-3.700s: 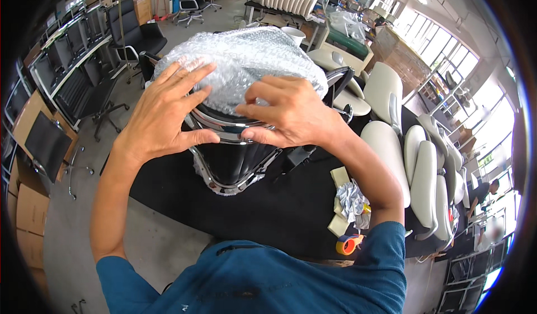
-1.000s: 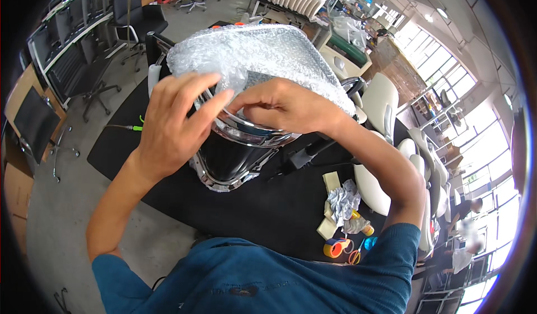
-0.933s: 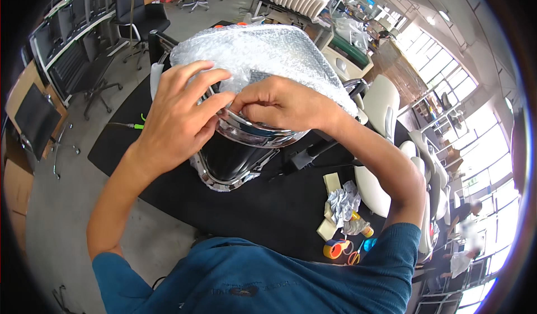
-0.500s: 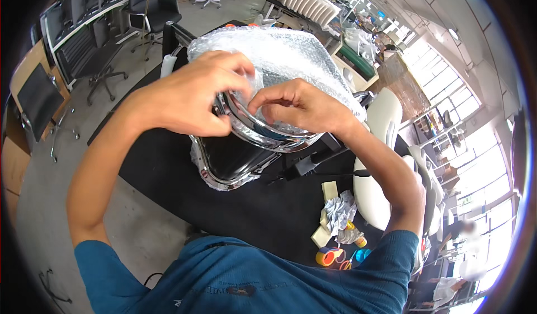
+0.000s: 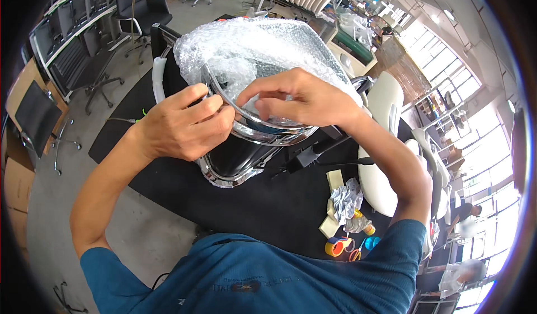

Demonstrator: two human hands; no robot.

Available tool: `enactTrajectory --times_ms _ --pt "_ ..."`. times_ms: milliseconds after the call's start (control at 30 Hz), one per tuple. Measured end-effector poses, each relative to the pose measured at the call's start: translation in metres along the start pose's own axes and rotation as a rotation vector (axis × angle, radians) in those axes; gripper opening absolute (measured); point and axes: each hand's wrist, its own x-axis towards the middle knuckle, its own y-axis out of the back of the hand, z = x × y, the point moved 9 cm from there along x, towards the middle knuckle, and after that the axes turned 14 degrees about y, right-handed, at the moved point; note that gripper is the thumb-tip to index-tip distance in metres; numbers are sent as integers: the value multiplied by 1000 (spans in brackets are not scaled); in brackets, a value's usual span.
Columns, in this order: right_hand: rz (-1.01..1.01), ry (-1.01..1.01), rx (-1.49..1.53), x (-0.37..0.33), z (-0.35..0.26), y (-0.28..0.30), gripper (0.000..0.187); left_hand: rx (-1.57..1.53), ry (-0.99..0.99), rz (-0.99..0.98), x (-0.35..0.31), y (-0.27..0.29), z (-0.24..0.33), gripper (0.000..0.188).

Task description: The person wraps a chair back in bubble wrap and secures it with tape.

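Note:
A chair part with a curved chrome frame (image 5: 274, 137) and a glossy black panel (image 5: 229, 156) lies on a black tabletop (image 5: 268, 210). Clear bubble wrap (image 5: 235, 42) covers its far side. Against the left end of the chrome curve is my left hand (image 5: 184, 125), closed with the fingers bent toward the thumb; what it grips is hidden. My right hand (image 5: 305, 98) reaches over the chrome rim from the right. Its fingers are curled, with the index fingertip close to the chrome; anything pinched there is too small to make out.
Crumpled paper (image 5: 345, 197), pale foam blocks (image 5: 329, 226), a yellow tape roll (image 5: 335, 248) and scissors (image 5: 356, 253) lie at the table's near right. White curved chair shells (image 5: 380, 185) line the right side. Office chairs (image 5: 140, 12) stand on the floor at left.
My left hand has come down and toward me, from over the wrap to the chrome frame's left end, and its fingers have closed. The right hand stays near the rim.

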Motion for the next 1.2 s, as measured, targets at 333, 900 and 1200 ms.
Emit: enactTrajectory --times_ms 333,900,1200 --pt "73 224 -525 -57 -23 34 16 -260 130 -58 -9 4 -1 15" --pt "170 134 -925 -79 -28 42 9 -348 657 -212 6 4 -13 25" --pt "178 24 -568 -81 -13 52 16 -335 482 -238 16 3 18 39"
